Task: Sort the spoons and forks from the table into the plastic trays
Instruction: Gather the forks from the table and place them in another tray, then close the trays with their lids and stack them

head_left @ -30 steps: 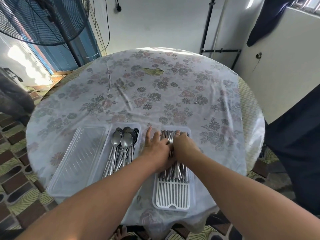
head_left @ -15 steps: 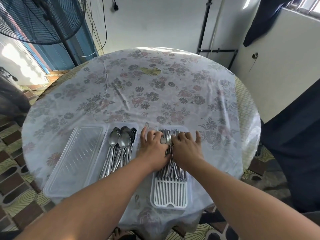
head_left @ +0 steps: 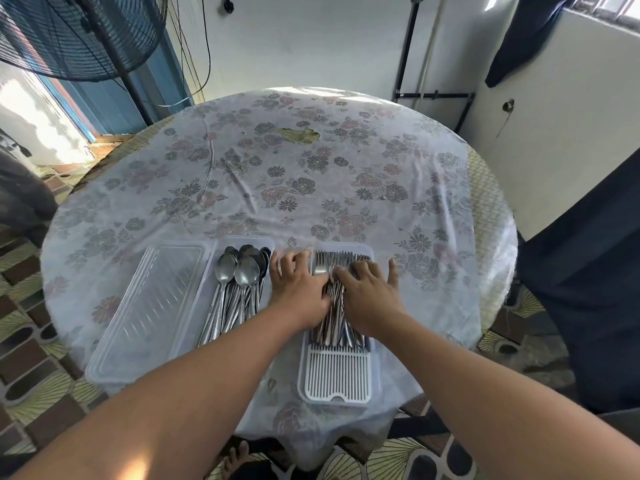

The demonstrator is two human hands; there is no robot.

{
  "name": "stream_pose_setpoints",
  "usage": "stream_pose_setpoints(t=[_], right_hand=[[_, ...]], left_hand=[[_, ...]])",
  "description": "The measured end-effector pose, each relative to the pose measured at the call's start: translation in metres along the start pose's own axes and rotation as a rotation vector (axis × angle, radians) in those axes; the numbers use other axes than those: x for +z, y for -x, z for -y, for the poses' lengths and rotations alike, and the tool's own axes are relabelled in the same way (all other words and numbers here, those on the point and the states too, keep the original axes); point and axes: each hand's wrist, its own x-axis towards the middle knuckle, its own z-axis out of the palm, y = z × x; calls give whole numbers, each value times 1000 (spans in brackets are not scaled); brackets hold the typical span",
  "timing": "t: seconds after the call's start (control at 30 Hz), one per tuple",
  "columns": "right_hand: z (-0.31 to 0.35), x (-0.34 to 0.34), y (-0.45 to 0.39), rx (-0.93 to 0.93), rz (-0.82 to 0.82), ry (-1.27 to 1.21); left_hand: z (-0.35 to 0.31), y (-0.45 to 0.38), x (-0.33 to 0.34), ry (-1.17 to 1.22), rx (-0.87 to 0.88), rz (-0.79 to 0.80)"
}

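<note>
Head view, forks (head_left: 341, 271) lengthwise in tray (head_left: 335, 379), tines away, left hand (head_left: 300, 287), right hand (head_left: 369, 292) flat atop.

The forks (head_left: 341, 271) and spoons (head_left: 242, 275) are showing as polished metal, their bowls and tines glinting. The fork tray (head_left: 336, 379) is looking like matt white plastic with a slotted, ribbed floor. The spoon tray (head_left: 263, 242) and the lid (head_left: 152, 306) beside it are appearing as clear, glossy plastic, the lid faintly ribbed. The tablecloth (head_left: 311, 188) is lying as thin, wrinkled cloth with a soft sheen and a faded floral print, worn through at one patch (head_left: 299, 135). The fan (head_left: 79, 32) is showing a dark wire grille.
</note>
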Motion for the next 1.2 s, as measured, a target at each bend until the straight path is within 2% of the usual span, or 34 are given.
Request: stream_pose_setpoints(t=[0.33,0.43,0.53,0.87,1.07,1.2], right_hand=[[32,-14,-10,55,-246,-351],[55,-20,-13,57,-243,-477],[78,-24,-14,43,-233,-537],[207,-21,-25,18,-160,-711],[272,-5,-28,32,-122,-706],[301,6,-28,51,-92,-723]], left_hand=[[19,5,-19,366,-106,-287],[35,9,-29,511,-114,-375],[54,15,-37,665,-143,-399],[166,62,-51,705,-300,-423],[235,86,-40,652,-366,-309],[278,104,-27,408,-531,-82]])
